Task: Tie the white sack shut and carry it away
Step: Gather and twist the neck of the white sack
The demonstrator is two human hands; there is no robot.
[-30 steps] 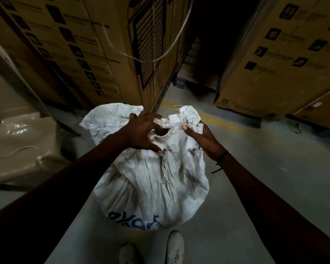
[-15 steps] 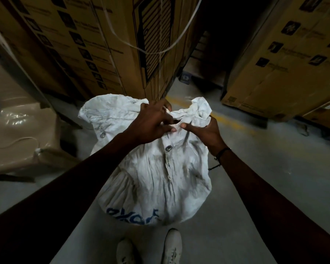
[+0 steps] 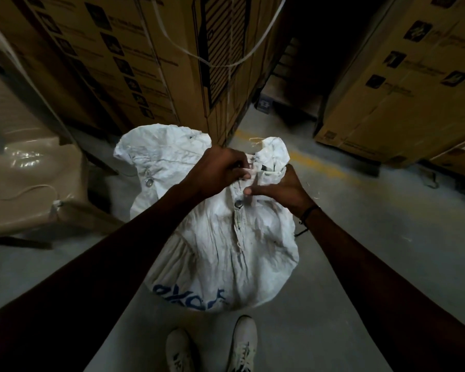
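The white sack (image 3: 226, 245) stands on the concrete floor (image 3: 373, 237) just in front of the person's white shoes (image 3: 242, 342), its neck bunched up between both hands. The left hand (image 3: 220, 170) is clenched around the gathered cloth at the mouth, and the right hand (image 3: 279, 187) pinches the fabric just beside it, above a metal eyelet (image 3: 238, 203). Blue lettering shows low on the sack. Tall cardboard boxes (image 3: 134, 63) rise behind, a loose strap (image 3: 220, 61) hanging across them
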